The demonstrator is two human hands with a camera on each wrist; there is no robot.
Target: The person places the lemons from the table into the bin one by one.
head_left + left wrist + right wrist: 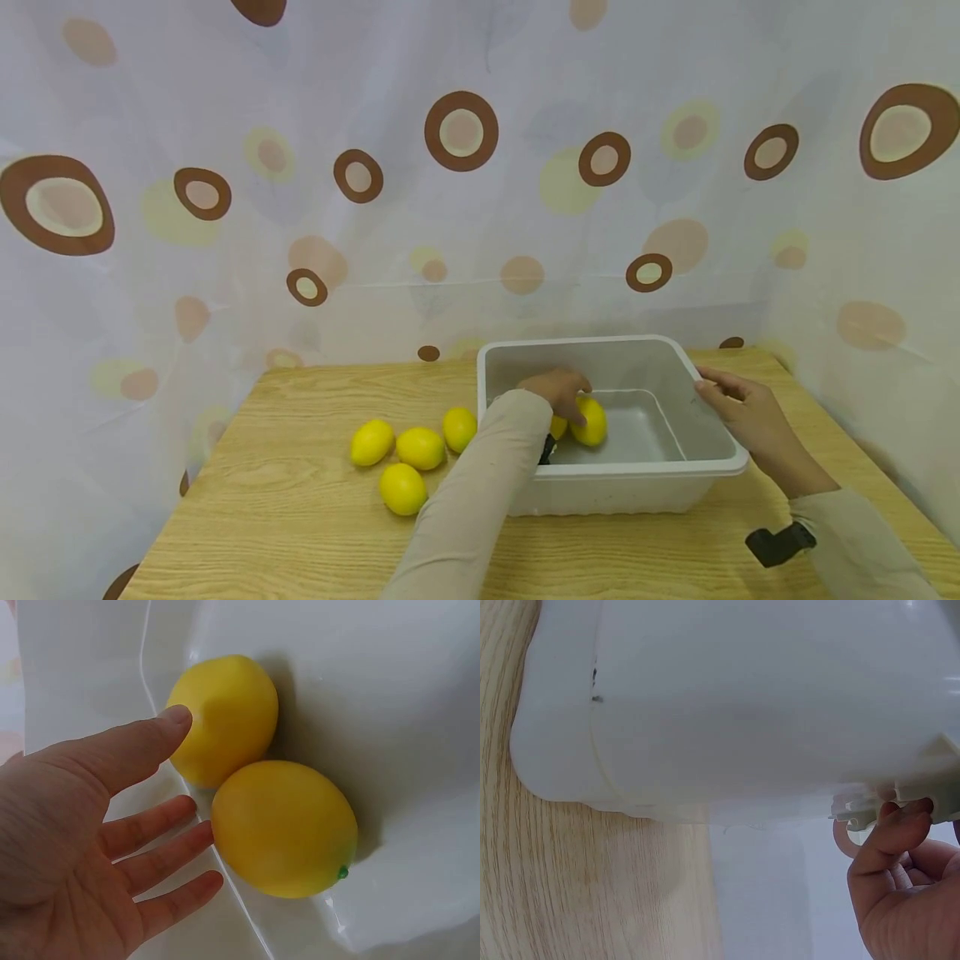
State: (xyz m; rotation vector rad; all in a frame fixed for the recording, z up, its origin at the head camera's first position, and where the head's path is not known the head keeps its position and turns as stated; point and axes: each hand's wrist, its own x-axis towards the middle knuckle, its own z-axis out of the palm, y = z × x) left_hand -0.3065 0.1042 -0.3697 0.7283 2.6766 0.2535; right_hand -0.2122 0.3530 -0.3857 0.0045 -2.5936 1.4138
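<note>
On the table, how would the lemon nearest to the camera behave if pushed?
This lemon would probably roll, its body being rounded. It may curve, since it looks slightly oval. It could bump the neighbouring lemon lying close behind.

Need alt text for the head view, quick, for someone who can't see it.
A person's left hand reaches to two yellow lemons inside a pale grey tub while the right hand grips its right rim. Four more lemons lie on the wooden table, left of the tub.

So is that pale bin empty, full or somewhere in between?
In between: the head view shows two lemons inside the bin by the left hand, with much of its floor bare.
</note>
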